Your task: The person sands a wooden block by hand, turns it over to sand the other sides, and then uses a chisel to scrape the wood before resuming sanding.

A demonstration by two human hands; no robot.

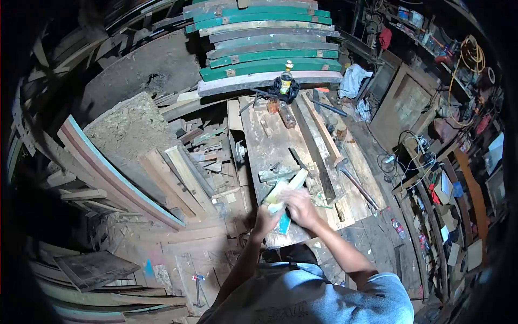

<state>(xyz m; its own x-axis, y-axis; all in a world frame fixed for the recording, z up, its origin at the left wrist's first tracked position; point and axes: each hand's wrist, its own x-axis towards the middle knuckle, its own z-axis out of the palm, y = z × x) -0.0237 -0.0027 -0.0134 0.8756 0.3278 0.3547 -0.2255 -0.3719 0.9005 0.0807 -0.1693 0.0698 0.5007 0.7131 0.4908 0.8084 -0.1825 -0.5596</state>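
Note:
Near the front end of the wooden workbench (259, 140), my left hand (266, 220) is closed around a pale piece of wood (298, 179). My right hand (300, 208) lies over the same piece from the right, its fingers bent around it and slightly blurred. Under the hands is a strip with a bright blue face (284, 223), partly covered. Just beyond them a greyish wood block (267, 175) lies across the bench, with a dark, thin tool (296, 157) beside it. The fingertips of both hands are partly hidden.
A hammer (356, 182) lies right of my hands, alongside a long beam (318, 146). A yellow-labelled bottle (286, 81) and a brown bottle (287, 116) are at the bench's far end. Stacked green boards (270, 65) stand behind; planks (172, 183) lean left; tangled cables (421, 148) hang right.

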